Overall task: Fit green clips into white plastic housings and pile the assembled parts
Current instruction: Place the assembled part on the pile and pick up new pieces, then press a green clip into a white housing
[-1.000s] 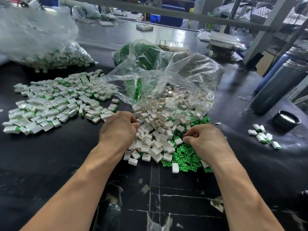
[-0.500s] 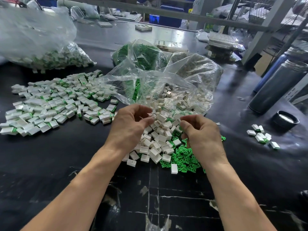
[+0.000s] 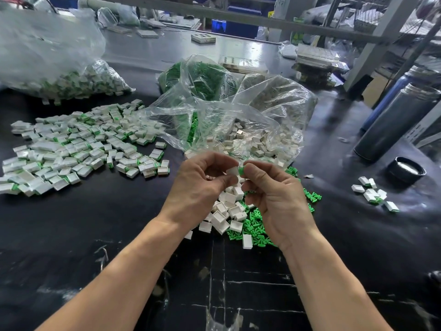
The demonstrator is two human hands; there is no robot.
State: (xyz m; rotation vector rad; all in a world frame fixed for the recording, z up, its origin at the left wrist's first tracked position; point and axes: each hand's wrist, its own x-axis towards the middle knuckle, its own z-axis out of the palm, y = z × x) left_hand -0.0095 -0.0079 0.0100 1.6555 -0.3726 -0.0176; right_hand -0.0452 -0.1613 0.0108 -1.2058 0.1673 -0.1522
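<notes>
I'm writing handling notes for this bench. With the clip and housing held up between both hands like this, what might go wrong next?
1. The left hand pinches the white housing and the right hand the green clip by fingertips only; a slip would likely drop either into the loose parts heap below.
2. The fingers hide most of the joint, so a crooked or half-seated clip could pass unnoticed.
3. The assembled pile lies far left, so a tossed part may scatter.

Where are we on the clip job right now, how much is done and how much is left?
Done: a wide pile of assembled parts lies spread on the left of the table. In hand: the left hand holds a white housing while the right hand presses a green clip against it. Left: loose housings and loose clips under the hands, plus a bag of housings behind.
</notes>
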